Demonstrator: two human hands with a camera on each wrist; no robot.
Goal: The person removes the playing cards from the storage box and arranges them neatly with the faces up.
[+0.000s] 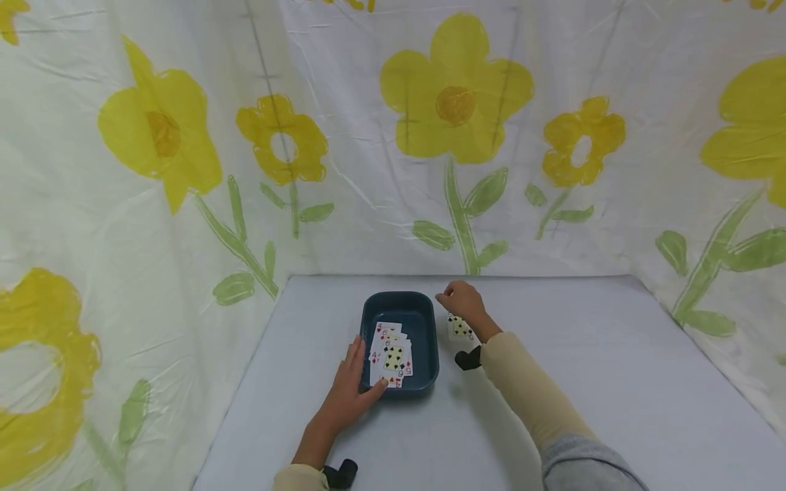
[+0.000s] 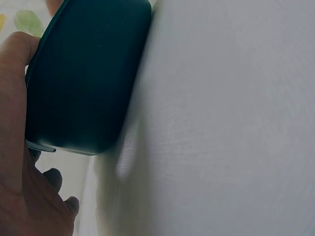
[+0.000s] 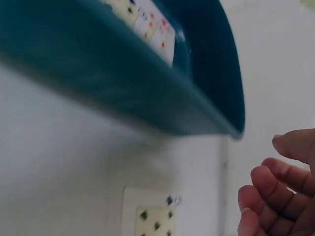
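A dark blue plastic tub (image 1: 419, 391) stands on the table. Inside it lies a loose pile of face-up playing cards (image 1: 391, 358), mostly toward its left side. My left hand (image 1: 346, 392) holds the tub's near left corner, thumb over the near rim and fingers along the left side. In the left wrist view, the thumb meets the rim of the tub (image 2: 88, 78). My right hand (image 1: 464, 300) hovers just right of the tub, fingers loosely bent and thumb apart, with nothing held. Below it a six of spades (image 1: 459, 329) lies face up on the table, partly covered in the head view.
The tabletop (image 1: 552, 327) is pale and stretches to both sides. A white curtain (image 1: 368, 225) with painted yellow flowers hangs behind and beside it. Black wrist devices (image 1: 469, 359) sit on both forearms.
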